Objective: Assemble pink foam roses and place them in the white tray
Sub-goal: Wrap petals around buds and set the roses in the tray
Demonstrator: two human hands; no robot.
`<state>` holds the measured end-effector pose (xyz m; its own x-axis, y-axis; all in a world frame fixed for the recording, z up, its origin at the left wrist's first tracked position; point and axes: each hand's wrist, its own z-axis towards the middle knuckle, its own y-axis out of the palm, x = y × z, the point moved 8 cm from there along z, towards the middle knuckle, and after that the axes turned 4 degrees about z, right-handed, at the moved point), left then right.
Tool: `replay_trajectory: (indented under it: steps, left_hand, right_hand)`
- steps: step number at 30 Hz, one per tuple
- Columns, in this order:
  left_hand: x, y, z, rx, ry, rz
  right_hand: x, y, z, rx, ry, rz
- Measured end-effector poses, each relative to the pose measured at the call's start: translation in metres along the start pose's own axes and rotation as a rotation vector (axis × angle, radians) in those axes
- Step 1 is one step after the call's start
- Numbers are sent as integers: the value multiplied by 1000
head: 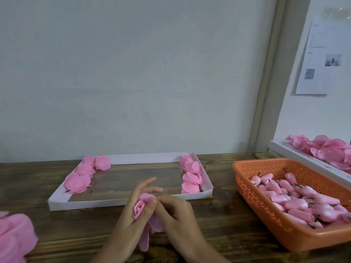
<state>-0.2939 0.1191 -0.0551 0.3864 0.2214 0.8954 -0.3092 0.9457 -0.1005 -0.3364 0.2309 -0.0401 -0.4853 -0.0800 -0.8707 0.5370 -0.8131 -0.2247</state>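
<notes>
At bench front, left hand grips a part-wrapped rose, right hand pinches its petals; next, likely finish wrapping, then white tray.

Free room and obstacles on the worktop. The middle of the white tray lies open between a row of roses along its left end and a second row along its right end. Its low front wall stands just beyond the left hand and right hand (both grip a half-made rose close to it). A bare strip of wood separates tray from orange basket, whose taller rim blocks the right. A pile of pink petals occupies the near left corner; the wall closes the far side.
</notes>
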Motion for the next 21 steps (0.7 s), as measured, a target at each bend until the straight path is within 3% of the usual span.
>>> replay_trajectory:
  steps: [9,18,21]
  left_hand:
    - [-6,-9,4,54,40,-70]
    - [-10,-6,3,-10,-55,-24]
    - [-17,-7,7,77,-154,-249]
  right_hand:
    - [-12,8,2,-167,-148,-59]
    - [-3,7,1,-90,-142,-44]
    - [1,4,2,-57,-115,68]
